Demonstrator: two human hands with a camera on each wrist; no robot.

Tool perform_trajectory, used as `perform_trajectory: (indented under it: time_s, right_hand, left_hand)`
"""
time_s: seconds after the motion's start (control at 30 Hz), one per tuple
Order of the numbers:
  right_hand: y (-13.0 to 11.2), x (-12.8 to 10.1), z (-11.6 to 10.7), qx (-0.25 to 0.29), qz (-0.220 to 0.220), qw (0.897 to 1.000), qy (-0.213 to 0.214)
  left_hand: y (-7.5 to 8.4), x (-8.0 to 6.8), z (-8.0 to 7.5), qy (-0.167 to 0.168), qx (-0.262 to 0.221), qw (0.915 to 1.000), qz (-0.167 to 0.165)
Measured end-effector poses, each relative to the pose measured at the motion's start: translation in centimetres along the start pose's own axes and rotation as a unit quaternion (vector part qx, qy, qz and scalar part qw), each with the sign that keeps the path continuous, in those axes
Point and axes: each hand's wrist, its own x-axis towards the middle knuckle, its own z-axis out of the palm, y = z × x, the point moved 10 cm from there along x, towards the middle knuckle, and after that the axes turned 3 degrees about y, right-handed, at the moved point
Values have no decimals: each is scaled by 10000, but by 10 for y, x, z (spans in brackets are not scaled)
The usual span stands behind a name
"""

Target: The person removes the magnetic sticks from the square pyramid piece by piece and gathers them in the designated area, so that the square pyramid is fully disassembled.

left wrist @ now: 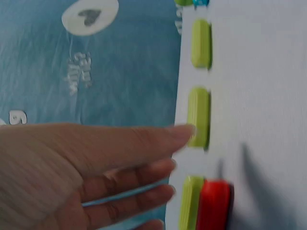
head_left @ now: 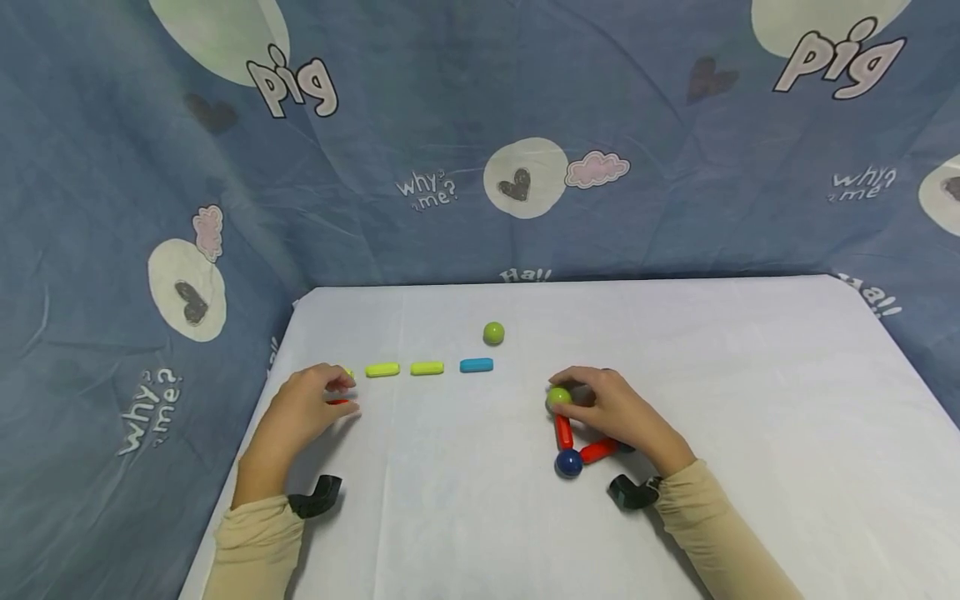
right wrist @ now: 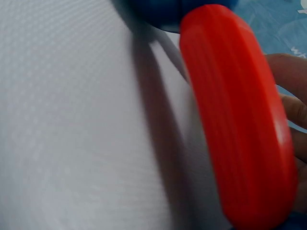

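On the white table [head_left: 750, 375] my left hand [head_left: 343, 395] pinches a short red stick [head_left: 337, 402] between thumb and fingers, close beside a green stick [head_left: 348, 372] that it mostly hides. In the left wrist view the fingers [left wrist: 158, 167] reach to that green stick [left wrist: 191, 203], with the red stick [left wrist: 216, 203] against it. My right hand [head_left: 576, 397] grips a green ball [head_left: 558, 397] at the top of a small frame: a red stick [head_left: 562, 432], a blue ball [head_left: 568, 462] and a second red stick [head_left: 598, 451]. That red stick [right wrist: 240, 120] fills the right wrist view.
A row of two green sticks [head_left: 382, 369] [head_left: 426, 367] and a blue stick [head_left: 476, 364] lies right of my left hand. A loose green ball [head_left: 493, 333] sits behind the row. Blue printed cloth [head_left: 480, 125] hangs behind and beside the table.
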Motion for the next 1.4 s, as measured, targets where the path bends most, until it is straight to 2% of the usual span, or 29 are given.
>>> perform_trajectory:
  time_s: [0.13, 0.27, 0.4, 0.5, 0.6, 0.87, 1.07, 1.27, 1.4]
  right_hand:
    - [-3, -1, -9, -50, -29, 9997, 256]
    - [-10, -3, -17, -710, -105, 9961, 505]
    - [-15, -5, -7, -1273, -5, 9918, 122]
    - [-17, -7, 0, -1324, 19, 9911, -148]
    - [-20, -7, 3, -1253, -86, 9918, -230]
    - [-21, -5, 15, -708, -330, 9953, -575]
    - [-18, -7, 25, -483, -319, 9954, -757]
    - [-18, -15, 21, -380, -590, 9971, -287]
    - [-16, -24, 16, -405, -770, 9962, 23]
  left_hand:
    - [29, -2, 0, 296, -151, 9980, 541]
    - [61, -3, 16, 308, -365, 9937, 1010]
    - [86, -4, 41, 125, -460, 9910, 1250]
    - [106, -6, 60, -73, -501, 9875, 1495]
    - [123, -10, 77, -262, -572, 9821, 1775]
    - [149, -20, 105, -603, -719, 9736, 2080]
    - [165, -16, 123, -670, -828, 9684, 2253]
    - [189, -3, 145, -784, -855, 9634, 2418]
    - [201, 7, 153, -940, -1254, 9572, 2433]
